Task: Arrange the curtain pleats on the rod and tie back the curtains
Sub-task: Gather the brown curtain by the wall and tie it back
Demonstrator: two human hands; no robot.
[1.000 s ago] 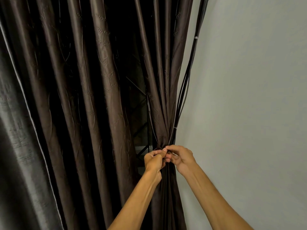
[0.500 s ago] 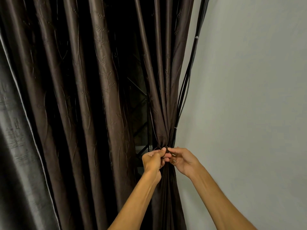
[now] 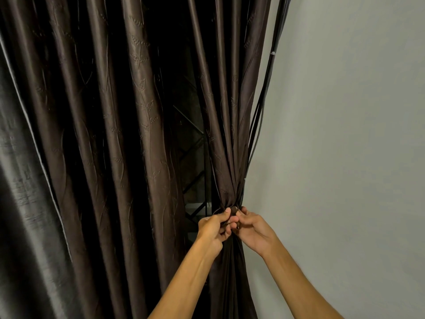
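A dark brown curtain point(image 3: 142, 134) with an embossed leaf pattern hangs in long pleats. Its right part point(image 3: 230, 111) is gathered into a tight bunch beside the wall. A thin dark tie-back point(image 3: 234, 210) wraps the bunch at the gathered point. My left hand point(image 3: 213, 229) pinches the tie-back from the left with thumb and fingers. My right hand point(image 3: 251, 229) pinches it from the right, fingertips almost touching the left hand's. Most of the tie is hidden behind my fingers. The rod is out of view.
A plain grey wall point(image 3: 345, 146) fills the right side. Several black cables point(image 3: 264, 100) run down along the curtain's right edge, held by a white clip point(image 3: 272, 53). A lighter grey lining panel point(image 3: 20, 192) hangs at far left. Dark window bars point(image 3: 193, 180) show through the gap.
Both hands stay at the tie-back; they sit slightly lower and the right hand's fingers have spread a little. The curtain bunch has not shifted.
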